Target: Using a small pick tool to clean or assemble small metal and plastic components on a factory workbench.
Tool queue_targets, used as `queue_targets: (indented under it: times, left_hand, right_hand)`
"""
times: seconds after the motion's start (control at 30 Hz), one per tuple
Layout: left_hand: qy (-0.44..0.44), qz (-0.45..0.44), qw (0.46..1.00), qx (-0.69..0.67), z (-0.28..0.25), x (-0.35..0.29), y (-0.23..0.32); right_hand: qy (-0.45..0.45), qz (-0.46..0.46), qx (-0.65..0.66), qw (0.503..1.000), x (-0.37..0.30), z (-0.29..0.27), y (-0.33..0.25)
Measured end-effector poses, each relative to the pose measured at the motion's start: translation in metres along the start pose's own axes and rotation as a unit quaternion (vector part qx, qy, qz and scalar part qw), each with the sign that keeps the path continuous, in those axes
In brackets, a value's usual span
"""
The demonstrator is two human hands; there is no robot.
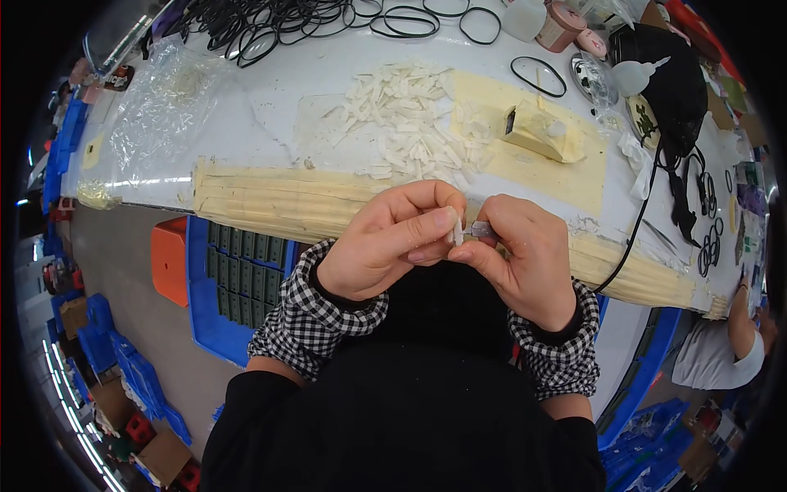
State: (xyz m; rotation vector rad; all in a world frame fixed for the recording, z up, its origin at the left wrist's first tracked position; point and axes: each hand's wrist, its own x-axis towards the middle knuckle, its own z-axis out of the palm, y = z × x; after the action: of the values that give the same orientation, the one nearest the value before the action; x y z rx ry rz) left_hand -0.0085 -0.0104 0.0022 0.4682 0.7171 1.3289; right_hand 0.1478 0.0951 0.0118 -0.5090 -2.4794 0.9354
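Close to the table's front edge, my two hands nearly meet in front of my chest. My left hand point(384, 244) pinches a small white plastic strip point(458, 229) upright between thumb and fingertips. A short grey metal piece, which looks like a small blade point(482, 230), is gripped between the thumb and curled fingers of my right hand point(531, 256). Its tip is at the white strip; whether it touches cannot be made out. Just beyond my hands lies a loose pile of similar white strips point(410, 115), with a yellow-taped block point(537, 135) to its right.
Yellow tape covers the table's front edge point(270, 193). Black rubber loops point(270, 25) lie at the back, a clear plastic bag point(168, 102) at left. A black cable point(635, 225) crosses on the right. Below left stands a blue crate point(201, 295) beside an orange stool point(170, 261). Another person point(717, 353) is at far right.
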Motion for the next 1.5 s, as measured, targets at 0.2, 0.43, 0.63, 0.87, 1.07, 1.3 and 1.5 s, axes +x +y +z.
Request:
queue_targets:
  times: [0.2, 0.43, 0.63, 0.87, 1.07, 1.3, 1.5]
  left_hand:
    - [0.007, -0.002, 0.998, 0.057, -0.002, -0.001, 0.002]
    - [0.025, 0.012, 0.999, 0.047, -0.001, -0.001, 0.000]
    - [0.083, 0.041, 0.993, 0.069, 0.005, 0.001, -0.002]
    - [0.158, 0.036, 0.972, -0.170, 0.017, 0.008, -0.009]
    - [0.112, 0.029, 0.975, -0.188, 0.010, 0.009, -0.013]
    - [0.143, 0.032, 0.982, -0.120, 0.012, 0.007, -0.008]
    - [0.129, 0.065, 0.985, -0.090, 0.012, 0.006, -0.010]
  right_hand:
    - [-0.015, 0.011, 0.020, 1.000, 0.000, 0.000, 0.001]
    - [0.044, 0.042, 0.068, 0.996, -0.003, 0.001, 0.001]
    - [0.112, 0.056, 0.151, 0.981, -0.001, 0.004, -0.010]
    - [0.136, -0.008, 0.085, 0.987, 0.000, 0.005, -0.015]
    - [0.191, -0.042, 0.066, 0.978, 0.004, 0.012, -0.012]
    - [0.223, -0.085, -0.003, 0.971, 0.006, 0.015, -0.006]
    - [0.241, -0.083, -0.021, 0.967, 0.006, 0.019, -0.005]
